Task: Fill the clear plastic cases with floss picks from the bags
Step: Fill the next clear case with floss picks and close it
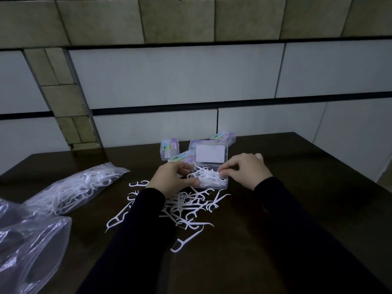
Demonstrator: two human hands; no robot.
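Note:
A clear plastic case [222,184] stands open on the dark table, its lid [211,155] raised toward the wall. White floss picks fill its tray [209,176]. My left hand [171,177] grips the case's left side, thumb on its front edge. My right hand [246,169] rests over the right side, fingertips pinching picks inside the tray. A loose pile of floss picks [182,209] lies on the table just in front of the case. A clear bag [70,189] half full of picks lies at the left.
Several closed cases with colourful labels [169,148] sit behind the open one, near the wall. An empty crumpled plastic bag [29,245] lies at the front left. The table's far edge [275,134] meets a tiled wall.

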